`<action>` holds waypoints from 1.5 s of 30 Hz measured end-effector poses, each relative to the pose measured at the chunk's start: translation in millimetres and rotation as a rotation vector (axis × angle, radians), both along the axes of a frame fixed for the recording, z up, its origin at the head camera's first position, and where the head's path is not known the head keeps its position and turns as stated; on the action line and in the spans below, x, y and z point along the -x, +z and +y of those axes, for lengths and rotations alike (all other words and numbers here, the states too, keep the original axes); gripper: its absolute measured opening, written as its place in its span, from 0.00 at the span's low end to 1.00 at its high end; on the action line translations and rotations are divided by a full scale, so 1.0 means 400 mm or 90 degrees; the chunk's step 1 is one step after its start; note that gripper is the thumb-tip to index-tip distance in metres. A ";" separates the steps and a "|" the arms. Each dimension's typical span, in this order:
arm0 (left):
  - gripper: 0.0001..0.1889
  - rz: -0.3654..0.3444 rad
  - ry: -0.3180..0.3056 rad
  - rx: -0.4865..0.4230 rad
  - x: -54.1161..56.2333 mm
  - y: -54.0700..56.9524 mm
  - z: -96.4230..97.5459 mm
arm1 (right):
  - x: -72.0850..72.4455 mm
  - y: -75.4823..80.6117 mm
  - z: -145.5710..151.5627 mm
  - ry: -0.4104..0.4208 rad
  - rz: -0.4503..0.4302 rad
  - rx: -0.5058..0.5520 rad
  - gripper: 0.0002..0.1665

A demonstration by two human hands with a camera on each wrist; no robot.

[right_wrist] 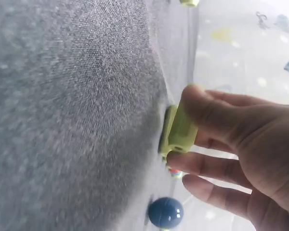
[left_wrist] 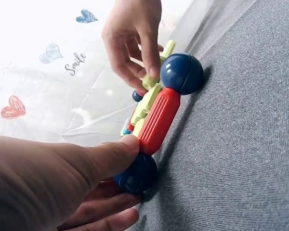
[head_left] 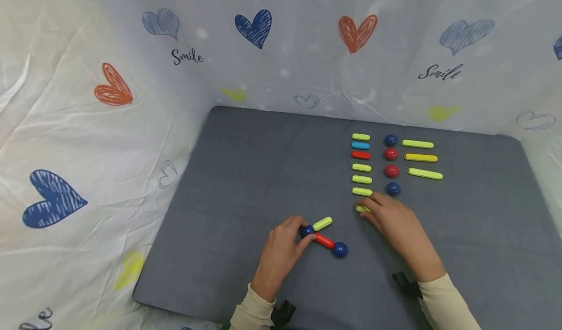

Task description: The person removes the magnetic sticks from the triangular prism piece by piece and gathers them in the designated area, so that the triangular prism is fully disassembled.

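Observation:
My left hand (head_left: 281, 249) pinches a dark blue ball (head_left: 307, 231) between thumb and fingers, low over the grey surface. Out of that ball run a short red building rod (head_left: 325, 240) and a short yellow-green rod (head_left: 322, 223). A second blue ball (left_wrist: 182, 73) sits on the red rod's far end. Further right, my right hand (head_left: 397, 222) grips another short yellow-green rod (right_wrist: 184, 127) by thumb and fingertips, at the near end of the column of short rods. Its fingers partly cover that rod in the head view.
Short rods in yellow-green, a blue one (head_left: 360, 146) and a red one (head_left: 361, 155) form a column. Beside it stand red balls (head_left: 391, 154) and blue balls (head_left: 392, 189), then long rods (head_left: 420, 157). A heart-printed cloth (head_left: 307, 66) rises behind the grey table (head_left: 246, 174).

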State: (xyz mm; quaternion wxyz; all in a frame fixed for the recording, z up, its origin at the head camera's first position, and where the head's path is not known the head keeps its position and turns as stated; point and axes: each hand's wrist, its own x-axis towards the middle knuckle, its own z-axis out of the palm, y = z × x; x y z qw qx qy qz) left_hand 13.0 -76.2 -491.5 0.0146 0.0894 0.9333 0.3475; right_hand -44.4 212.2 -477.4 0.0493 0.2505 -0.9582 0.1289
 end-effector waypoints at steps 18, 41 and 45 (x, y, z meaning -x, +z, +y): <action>0.14 -0.002 -0.011 0.001 0.000 0.005 0.003 | 0.035 -0.014 -0.011 -0.014 -0.010 -0.039 0.17; 0.14 0.006 -0.011 0.004 -0.002 0.002 -0.001 | -0.006 0.008 -0.163 0.201 0.030 0.033 0.19; 0.13 0.005 -0.013 -0.002 -0.002 0.001 -0.002 | -0.013 -0.006 -0.194 0.227 0.023 0.006 0.19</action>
